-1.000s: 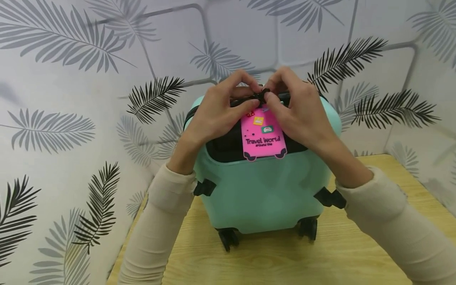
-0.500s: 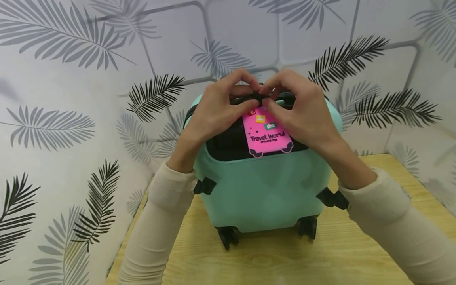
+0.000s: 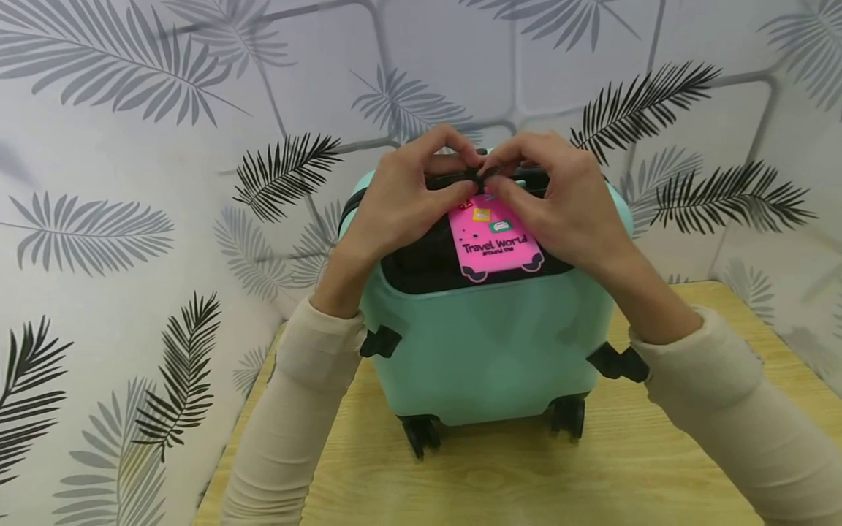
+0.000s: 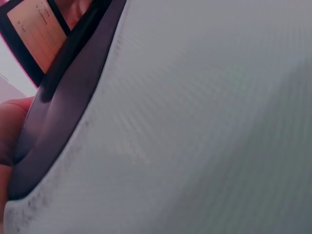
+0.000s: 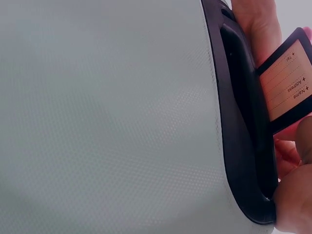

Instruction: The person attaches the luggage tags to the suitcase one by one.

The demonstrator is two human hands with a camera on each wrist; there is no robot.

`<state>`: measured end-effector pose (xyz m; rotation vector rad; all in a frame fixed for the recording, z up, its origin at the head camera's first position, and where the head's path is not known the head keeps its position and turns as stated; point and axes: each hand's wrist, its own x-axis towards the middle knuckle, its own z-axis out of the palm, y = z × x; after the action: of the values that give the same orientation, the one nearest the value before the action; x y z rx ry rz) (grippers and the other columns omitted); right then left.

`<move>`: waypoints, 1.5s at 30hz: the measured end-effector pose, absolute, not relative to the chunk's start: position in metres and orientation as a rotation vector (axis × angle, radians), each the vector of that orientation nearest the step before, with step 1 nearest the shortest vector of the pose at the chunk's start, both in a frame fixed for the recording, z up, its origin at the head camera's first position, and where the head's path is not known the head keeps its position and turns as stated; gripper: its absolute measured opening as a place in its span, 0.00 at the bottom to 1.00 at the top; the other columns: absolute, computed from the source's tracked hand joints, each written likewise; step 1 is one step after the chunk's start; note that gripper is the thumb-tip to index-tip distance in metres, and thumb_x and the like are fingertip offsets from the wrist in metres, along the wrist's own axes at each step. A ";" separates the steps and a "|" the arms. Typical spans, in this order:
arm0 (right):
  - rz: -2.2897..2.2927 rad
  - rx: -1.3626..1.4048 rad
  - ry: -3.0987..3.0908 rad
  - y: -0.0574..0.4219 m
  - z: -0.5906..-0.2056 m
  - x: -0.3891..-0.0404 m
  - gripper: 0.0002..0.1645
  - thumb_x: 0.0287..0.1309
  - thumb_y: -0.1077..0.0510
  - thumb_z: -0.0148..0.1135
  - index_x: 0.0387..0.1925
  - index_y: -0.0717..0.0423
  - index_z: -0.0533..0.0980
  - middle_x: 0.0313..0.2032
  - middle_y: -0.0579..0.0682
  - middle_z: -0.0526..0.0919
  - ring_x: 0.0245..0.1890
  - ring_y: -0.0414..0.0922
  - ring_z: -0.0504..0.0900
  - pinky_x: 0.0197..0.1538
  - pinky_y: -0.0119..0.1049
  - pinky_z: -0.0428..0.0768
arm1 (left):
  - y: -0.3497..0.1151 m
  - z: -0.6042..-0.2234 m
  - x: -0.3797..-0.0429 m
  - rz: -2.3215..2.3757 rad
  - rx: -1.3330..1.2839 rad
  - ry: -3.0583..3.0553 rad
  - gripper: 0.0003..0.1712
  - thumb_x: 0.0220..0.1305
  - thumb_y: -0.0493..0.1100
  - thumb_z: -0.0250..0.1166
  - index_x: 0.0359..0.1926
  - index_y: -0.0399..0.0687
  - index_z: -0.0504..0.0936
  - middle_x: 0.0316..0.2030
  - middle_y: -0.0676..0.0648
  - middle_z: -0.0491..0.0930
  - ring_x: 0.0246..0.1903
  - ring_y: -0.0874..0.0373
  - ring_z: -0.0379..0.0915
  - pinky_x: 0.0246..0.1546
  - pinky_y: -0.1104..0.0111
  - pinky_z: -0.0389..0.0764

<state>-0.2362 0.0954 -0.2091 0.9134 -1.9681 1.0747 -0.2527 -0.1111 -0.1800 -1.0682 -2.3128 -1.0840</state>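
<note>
A mint-green hard-shell suitcase [image 3: 487, 358] stands upright on its wheels, with a black panel and carry handle on top. Hanging at the handle is a pink luggage tag [image 3: 496, 252] printed "Travel World around the". Its back, in the right wrist view, is a name-and-address card [image 5: 287, 83] framed in black. My left hand [image 3: 397, 201] pinches the tag's black strap [image 3: 483, 177] between thumb and fingers. Opposite it, my right hand [image 3: 569, 201] pinches the same strap. The fingertips nearly meet, hiding how the strap is fastened.
The suitcase stands on a wood-grain table [image 3: 493, 482]. Close behind it is a wall [image 3: 454, 58] with a grey and black leaf pattern. Black wrist bands [image 3: 618, 361] show at both sleeves.
The tag has swung a little to the right and tilted. My right hand has shifted slightly right, its thumb and fingers still at the strap; my left hand has hardly moved.
</note>
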 end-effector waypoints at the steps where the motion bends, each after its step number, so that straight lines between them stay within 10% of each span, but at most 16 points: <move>1: 1.078 0.913 -1.973 0.095 -0.209 -0.236 0.07 0.64 0.68 0.69 0.44 0.62 0.84 0.40 0.53 0.88 0.47 0.44 0.77 0.53 0.39 0.73 | -0.111 -0.180 -0.253 -1.079 -1.059 -2.320 0.13 0.68 0.38 0.70 0.51 0.46 0.81 0.49 0.50 0.89 0.59 0.68 0.76 0.56 0.68 0.75; 26: 1.148 0.974 -2.014 0.095 -0.205 -0.237 0.14 0.65 0.68 0.65 0.49 0.63 0.72 0.32 0.51 0.85 0.32 0.40 0.76 0.43 0.30 0.71 | -0.111 -0.181 -0.253 -1.104 -1.007 -2.315 0.16 0.67 0.34 0.68 0.55 0.42 0.84 0.51 0.47 0.84 0.50 0.57 0.85 0.56 0.71 0.81; 45: 1.113 0.850 -2.100 0.095 -0.207 -0.230 0.10 0.64 0.65 0.69 0.46 0.57 0.87 0.39 0.51 0.86 0.35 0.40 0.75 0.42 0.31 0.71 | -0.112 -0.181 -0.251 -1.091 -1.019 -2.301 0.14 0.66 0.34 0.70 0.52 0.41 0.87 0.47 0.47 0.83 0.47 0.61 0.80 0.56 0.71 0.80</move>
<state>-0.2301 0.0945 -0.2067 0.8498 -2.1003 1.1126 -0.2514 -0.1123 -0.1811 -1.0191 -2.3013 -1.0907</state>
